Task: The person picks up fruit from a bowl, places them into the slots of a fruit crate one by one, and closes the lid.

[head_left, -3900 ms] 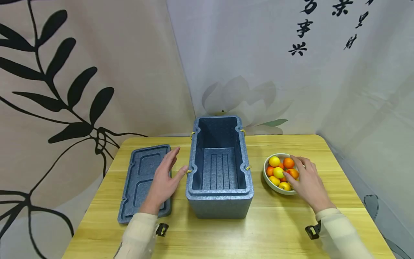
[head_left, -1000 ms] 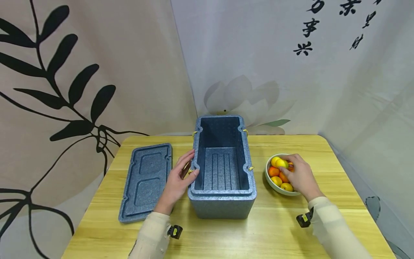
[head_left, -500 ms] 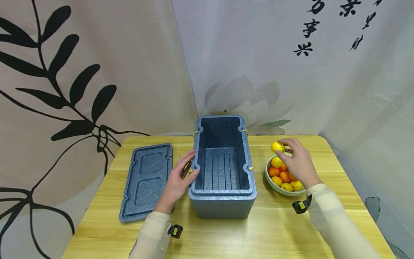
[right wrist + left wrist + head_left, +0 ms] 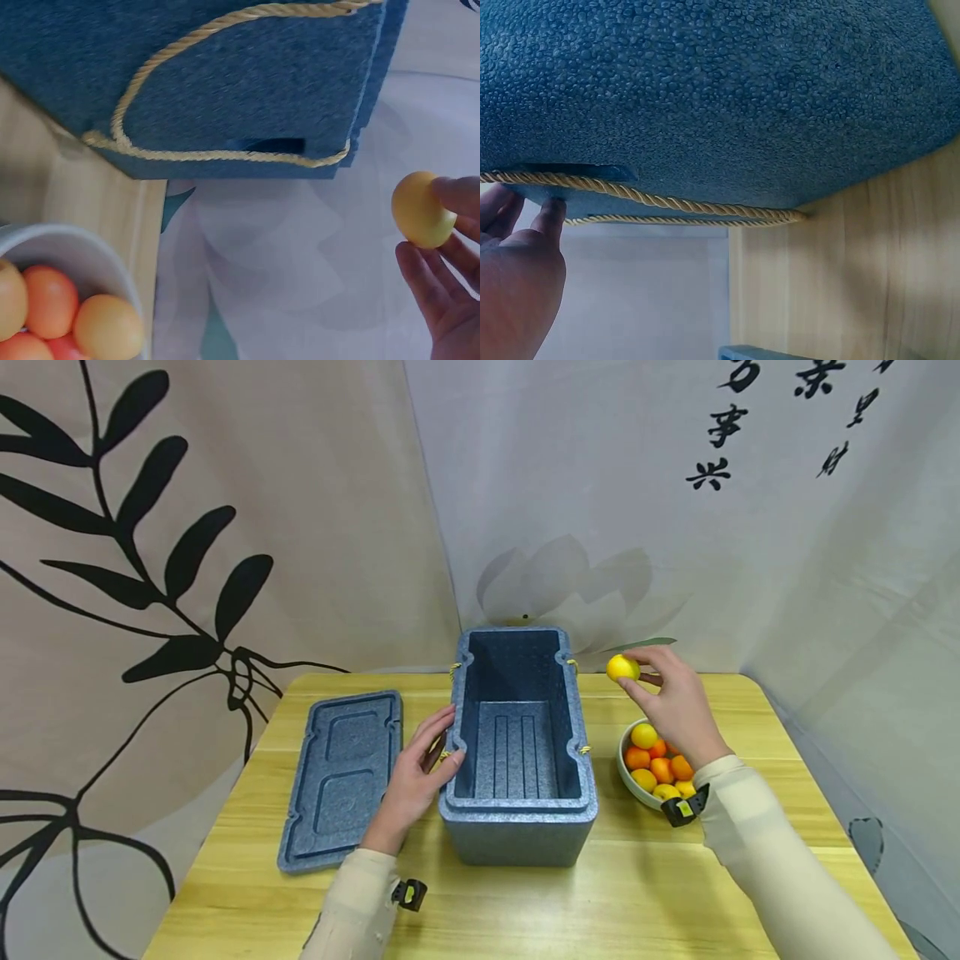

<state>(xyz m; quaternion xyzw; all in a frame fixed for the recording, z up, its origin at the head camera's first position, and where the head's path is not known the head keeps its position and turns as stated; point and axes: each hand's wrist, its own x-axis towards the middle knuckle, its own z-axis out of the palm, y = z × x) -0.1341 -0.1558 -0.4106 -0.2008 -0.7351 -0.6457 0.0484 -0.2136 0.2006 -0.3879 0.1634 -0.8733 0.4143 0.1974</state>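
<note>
A blue-grey foam cooler box (image 4: pixel 518 843) stands without its lid mid-table, its inside bare. My left hand (image 4: pixel 414 775) rests against its left rim, thumb on the edge and fingers along the outer side. In the left wrist view, those fingers (image 4: pixel 550 217) touch the wall near a yellow rope handle (image 4: pixel 667 201). Raised in the air right of the box, my right hand (image 4: pixel 670 700) pinches a yellow lemon (image 4: pixel 622 667) between thumb and fingertips. Below that hand is a pale bowl (image 4: pixel 627 766) of orange and yellow fruit, partly covered by the wrist camera.
Left of the box, the matching lid (image 4: pixel 341 777) lies flat on the wooden table (image 4: pixel 517 910). A printed cloth (image 4: pixel 360 527) hangs close behind the table's back edge. Another rope handle (image 4: pixel 217 155) hangs on the box's right side.
My right hand has lifted the lemon out of the bowl and carried it up and left toward the box. Earlier, my left hand came from over the lid to the box rim.
</note>
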